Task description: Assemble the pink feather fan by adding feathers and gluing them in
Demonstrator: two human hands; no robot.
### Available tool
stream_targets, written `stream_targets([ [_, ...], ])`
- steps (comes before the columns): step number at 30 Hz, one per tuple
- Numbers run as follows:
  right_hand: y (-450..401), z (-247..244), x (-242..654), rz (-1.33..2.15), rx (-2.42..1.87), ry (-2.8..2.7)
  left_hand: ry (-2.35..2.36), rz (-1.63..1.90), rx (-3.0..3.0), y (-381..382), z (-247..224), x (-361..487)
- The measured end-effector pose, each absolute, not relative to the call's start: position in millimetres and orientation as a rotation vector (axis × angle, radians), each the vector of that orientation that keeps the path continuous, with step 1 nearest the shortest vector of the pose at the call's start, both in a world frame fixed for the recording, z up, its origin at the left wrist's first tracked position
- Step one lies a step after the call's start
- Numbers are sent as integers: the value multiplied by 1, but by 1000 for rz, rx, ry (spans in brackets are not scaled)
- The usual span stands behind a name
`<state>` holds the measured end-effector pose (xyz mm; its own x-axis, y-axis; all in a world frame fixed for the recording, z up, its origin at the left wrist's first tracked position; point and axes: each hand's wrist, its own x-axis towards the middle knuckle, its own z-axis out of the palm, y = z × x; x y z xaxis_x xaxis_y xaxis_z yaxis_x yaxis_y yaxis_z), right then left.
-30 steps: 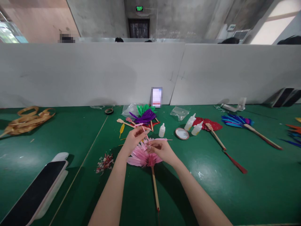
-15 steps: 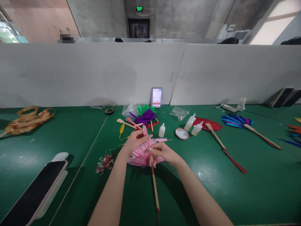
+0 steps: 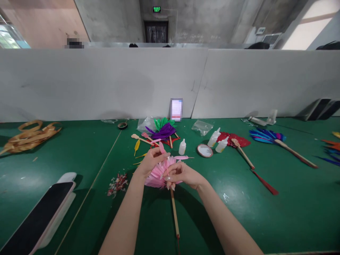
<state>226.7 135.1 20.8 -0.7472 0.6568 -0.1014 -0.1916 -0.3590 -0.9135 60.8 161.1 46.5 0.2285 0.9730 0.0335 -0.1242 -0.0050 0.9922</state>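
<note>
A pink feather fan [image 3: 155, 177] lies in front of me, its wooden handle [image 3: 174, 216] pointing toward me. Over the fan's upper left, my left hand [image 3: 152, 160] pinches a pink feather [image 3: 162, 148] that stands up between its fingers. My right hand [image 3: 182, 174] is closed at the fan's centre, its fingertips on the lower part of that feather. Another pink feather [image 3: 181, 157] lies just beyond my right hand. The fingers cover the middle of the fan.
Behind the hands are a glue bottle [image 3: 182, 147], a round white-filled dish [image 3: 204, 151] and purple feathers [image 3: 163, 131]. Red [image 3: 225, 139] and blue [image 3: 261, 135] feather fans lie right. Scraps [image 3: 117, 185], a phone [image 3: 39, 216] and tan ribbon [image 3: 33, 137] lie left.
My right hand's fingertips have shifted slightly left and down over the fan's centre. My left hand keeps its pinch on the feather, nearly in place.
</note>
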Motion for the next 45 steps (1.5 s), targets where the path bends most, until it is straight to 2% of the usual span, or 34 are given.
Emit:
stream_targets([
  [7,135,28,227,2027,-632,-1329,954,1202,1117,162,47,62],
  [17,145,26,223,1515,-861,-1196,1124,1330,1197,167,58,52],
  [25,146,20,226,1256,-1012,-1411,1265,1345,1283,166,61,54],
  [35,139,30,228,1253,-883,-1616,1281,1301,1246,170,54,55],
  [41,137,37,235,1535,-696,-1505,1205,1278,1201,171,52,56],
  [45,139,40,239,1593,-616,-1350,1193,1422,1097,175,49,39],
])
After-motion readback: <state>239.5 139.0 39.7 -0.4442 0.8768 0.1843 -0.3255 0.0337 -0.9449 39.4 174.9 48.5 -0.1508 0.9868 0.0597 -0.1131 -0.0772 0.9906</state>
